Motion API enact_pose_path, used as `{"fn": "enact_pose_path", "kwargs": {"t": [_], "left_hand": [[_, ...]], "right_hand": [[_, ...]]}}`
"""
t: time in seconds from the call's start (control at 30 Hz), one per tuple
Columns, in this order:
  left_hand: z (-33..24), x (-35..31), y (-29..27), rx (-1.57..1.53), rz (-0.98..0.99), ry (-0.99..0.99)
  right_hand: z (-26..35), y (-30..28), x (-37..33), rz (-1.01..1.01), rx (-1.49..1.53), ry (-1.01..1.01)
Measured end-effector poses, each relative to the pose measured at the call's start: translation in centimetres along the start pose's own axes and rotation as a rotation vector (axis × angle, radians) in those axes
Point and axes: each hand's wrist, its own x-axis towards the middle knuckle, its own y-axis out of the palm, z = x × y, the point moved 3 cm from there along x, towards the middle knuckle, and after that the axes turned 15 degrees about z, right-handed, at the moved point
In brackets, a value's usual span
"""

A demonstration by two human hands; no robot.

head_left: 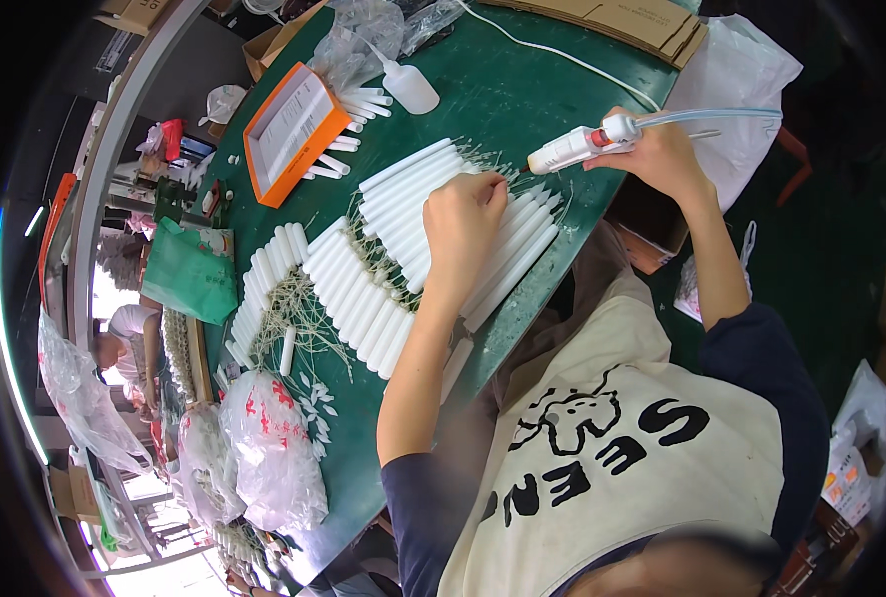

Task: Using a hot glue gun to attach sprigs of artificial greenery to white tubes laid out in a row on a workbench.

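Note:
My right hand (654, 157) is wrapped round a white dispensing gun (562, 151) with a red part and clear tubing (711, 116) running off to the right. The gun's tip points left, close to the fingertips of my left hand (466, 221). Those fingers are pinched together over the wire ends of a fanned row of white candle-like tubes (403, 181); what they pinch is too small to make out. A second row of white tubes (353, 298) lies nearer left, with thin pale wires at its ends. More tubes (264, 267) lie beyond it, beside tangled wires (298, 308).
An orange-rimmed box (286, 134) and a white squeeze bottle (410, 90) stand on the green table (522, 60). Small white pieces (315, 408) lie beside plastic bags (269, 448). Cardboard (622, 25) lies at the far edge. Another person (129, 348) is at the left.

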Motion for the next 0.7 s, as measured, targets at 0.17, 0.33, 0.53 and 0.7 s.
{"fn": "enact_pose_path", "kwargs": {"t": [0.17,0.33,0.53,0.7], "left_hand": [[-0.2,0.0,-0.1,0.022,-0.016,0.016],[0.0,-0.1,0.0,0.021,-0.043,0.035],[-0.3,-0.1,-0.3,0.033,-0.041,0.035],[-0.4,-0.2,-0.3,0.050,-0.039,0.040]], "right_hand": [[0.2,-0.2,0.1,-0.007,-0.010,-0.023],[0.8,-0.1,0.2,0.007,-0.053,-0.029],[0.8,-0.3,0.1,-0.036,-0.046,-0.058],[0.8,0.0,0.1,0.015,-0.038,-0.001]]}}
